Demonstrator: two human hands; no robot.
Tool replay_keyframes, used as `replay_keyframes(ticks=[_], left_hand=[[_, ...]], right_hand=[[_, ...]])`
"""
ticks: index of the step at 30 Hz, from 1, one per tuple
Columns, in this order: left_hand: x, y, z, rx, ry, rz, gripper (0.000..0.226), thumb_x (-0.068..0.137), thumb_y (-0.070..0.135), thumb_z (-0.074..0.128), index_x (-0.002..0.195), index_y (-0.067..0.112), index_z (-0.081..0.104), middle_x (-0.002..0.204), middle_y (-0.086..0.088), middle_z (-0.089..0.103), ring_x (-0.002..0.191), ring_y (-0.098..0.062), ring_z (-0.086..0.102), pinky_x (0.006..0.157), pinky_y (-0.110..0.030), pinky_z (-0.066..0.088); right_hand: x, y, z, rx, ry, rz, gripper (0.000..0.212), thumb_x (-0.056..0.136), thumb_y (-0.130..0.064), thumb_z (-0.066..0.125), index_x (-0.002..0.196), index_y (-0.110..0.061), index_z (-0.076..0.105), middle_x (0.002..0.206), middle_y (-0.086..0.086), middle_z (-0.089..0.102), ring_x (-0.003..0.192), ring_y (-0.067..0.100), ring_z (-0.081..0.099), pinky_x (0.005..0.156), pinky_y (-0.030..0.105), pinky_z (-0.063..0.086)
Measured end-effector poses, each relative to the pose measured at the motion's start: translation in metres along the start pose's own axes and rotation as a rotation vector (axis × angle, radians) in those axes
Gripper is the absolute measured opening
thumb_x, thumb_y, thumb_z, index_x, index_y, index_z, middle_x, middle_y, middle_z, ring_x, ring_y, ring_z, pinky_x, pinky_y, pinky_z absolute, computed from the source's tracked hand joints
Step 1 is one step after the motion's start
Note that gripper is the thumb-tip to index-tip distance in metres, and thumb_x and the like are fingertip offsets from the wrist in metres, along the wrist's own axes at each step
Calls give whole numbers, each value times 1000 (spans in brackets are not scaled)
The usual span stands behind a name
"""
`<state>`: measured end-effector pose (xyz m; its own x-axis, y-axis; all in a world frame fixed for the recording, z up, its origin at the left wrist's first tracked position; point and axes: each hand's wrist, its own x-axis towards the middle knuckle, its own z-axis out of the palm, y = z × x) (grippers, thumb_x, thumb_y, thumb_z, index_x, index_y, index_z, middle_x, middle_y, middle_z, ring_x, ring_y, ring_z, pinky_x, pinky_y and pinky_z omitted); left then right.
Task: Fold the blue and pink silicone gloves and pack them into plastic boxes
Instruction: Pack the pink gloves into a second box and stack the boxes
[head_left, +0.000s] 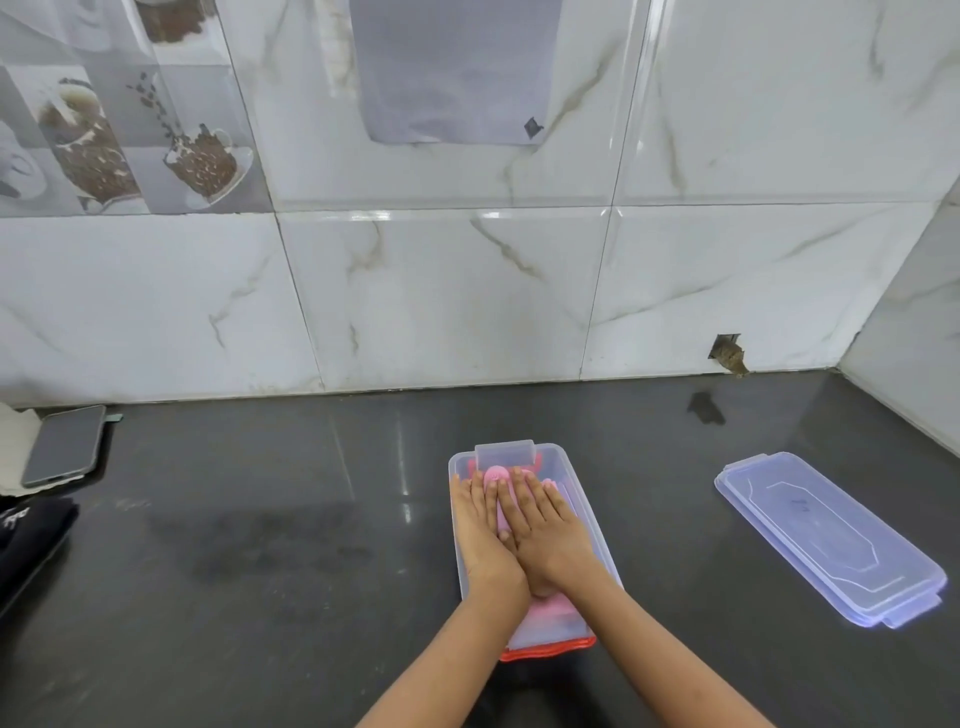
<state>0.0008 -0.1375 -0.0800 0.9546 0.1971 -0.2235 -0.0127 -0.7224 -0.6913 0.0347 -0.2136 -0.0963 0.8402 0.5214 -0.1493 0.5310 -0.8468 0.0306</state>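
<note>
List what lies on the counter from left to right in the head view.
Dark cloth → phone → plastic box holding the pink glove, both hands pressing flat on it → loose clear lid.

Both hands, left hand (480, 525) and right hand (550, 530), cover most of the pink glove (500, 475); left of them, the picture's edge cuts a black cloth (31, 540).
</note>
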Motion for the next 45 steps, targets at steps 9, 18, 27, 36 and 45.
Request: replay_keyframes(ticks=[9, 18, 27, 36, 45], left_hand=[[-18, -29, 0, -798, 324, 95, 73, 96, 36, 40, 151, 12, -2, 161, -8, -1, 148, -24, -6, 118, -47, -7], [-22, -19, 5, -971, 449, 12, 61, 101, 41, 17, 151, 15, -3, 161, -3, -2, 149, -20, -3, 118, -41, -6], [-23, 65, -93, -1151, 584, 334, 61, 101, 39, 22, 151, 11, 2, 161, -6, 1, 149, -18, 0, 119, -33, 1], [-10, 182, -148, -1344, 67, 635, 62, 102, 33, 26, 151, 9, -4, 161, -7, -6, 148, -20, -4, 120, -38, 6], [14, 229, -163, -1258, 73, 382, 73, 99, 48, 18, 149, 2, -10, 160, -12, -9, 148, -24, -9, 118, -42, -7]], right_hand=[[-34, -2, -36, 455, 570, -23, 43, 97, -16, 37, 139, -21, 42, 147, -2, 44, 144, 19, 26, 120, 33, 11], [-80, 66, -8, 722, 605, 399, 38, 101, -25, 37, 138, -26, 46, 151, -6, 39, 147, 23, 14, 116, 38, 23], [-142, 140, 25, 668, 535, 740, 40, 98, -21, 44, 138, -22, 44, 149, 7, 42, 146, 31, 18, 109, 45, 35], [-177, 244, 38, 587, 424, 1025, 41, 97, -19, 40, 138, -13, 38, 140, 12, 44, 132, 33, 35, 102, 46, 43], [-155, 310, 55, 717, 444, 1052, 42, 98, -24, 39, 136, -10, 45, 134, 13, 48, 117, 32, 52, 95, 39, 43]])
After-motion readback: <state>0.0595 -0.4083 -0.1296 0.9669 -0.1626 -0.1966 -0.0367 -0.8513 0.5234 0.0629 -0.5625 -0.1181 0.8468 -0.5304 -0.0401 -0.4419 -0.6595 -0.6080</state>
